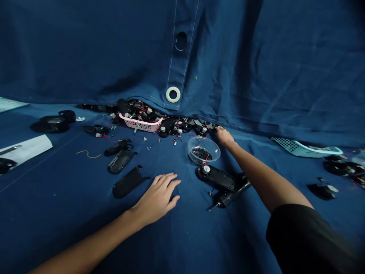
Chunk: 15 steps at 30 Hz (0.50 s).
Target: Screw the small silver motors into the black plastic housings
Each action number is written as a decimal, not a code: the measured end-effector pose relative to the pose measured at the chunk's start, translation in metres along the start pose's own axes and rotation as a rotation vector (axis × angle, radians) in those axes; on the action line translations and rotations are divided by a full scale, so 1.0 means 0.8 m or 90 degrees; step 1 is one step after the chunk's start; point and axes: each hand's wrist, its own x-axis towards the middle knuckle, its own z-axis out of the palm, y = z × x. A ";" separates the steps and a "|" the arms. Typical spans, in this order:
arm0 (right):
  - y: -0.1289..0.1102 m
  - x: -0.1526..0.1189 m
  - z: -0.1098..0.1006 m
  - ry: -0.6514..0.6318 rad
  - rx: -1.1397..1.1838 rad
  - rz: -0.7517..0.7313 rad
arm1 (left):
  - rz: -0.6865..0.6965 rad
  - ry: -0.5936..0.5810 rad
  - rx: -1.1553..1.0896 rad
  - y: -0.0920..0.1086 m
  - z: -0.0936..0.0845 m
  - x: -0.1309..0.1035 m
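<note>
My left hand (159, 198) rests on the blue cloth with fingers spread and nothing in it. Just left of its fingertips lies a black plastic cover (128, 182), with a second black cover (121, 161) behind it. My right hand (224, 136) reaches to the right end of a row of black parts, its bent fingers on a dark plastic part (211, 125); the fingertips are partly hidden. Near that arm stands a clear bowl (217, 149) of small black screws. In front of the bowl lies a black housing (219, 178) with a white motor, beside a black electric screwdriver (228, 198).
A pink basket (142, 125) heaped with wired black parts stands at the back against a hanging blue cloth (114, 45). A teal basket (308, 150) and more parts (342, 167) lie to the right. At left are a white sheet (34, 146) and black rounded pieces (53, 123).
</note>
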 end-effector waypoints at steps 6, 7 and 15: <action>0.009 -0.025 -0.011 0.066 -0.008 -0.016 | 0.005 0.012 0.002 -0.003 0.006 -0.001; 0.014 -0.041 -0.016 0.072 -0.007 -0.011 | 0.007 0.018 0.002 -0.004 0.006 -0.002; 0.168 -0.222 -0.082 0.072 -0.065 0.290 | -0.094 0.150 0.212 -0.050 -0.045 -0.027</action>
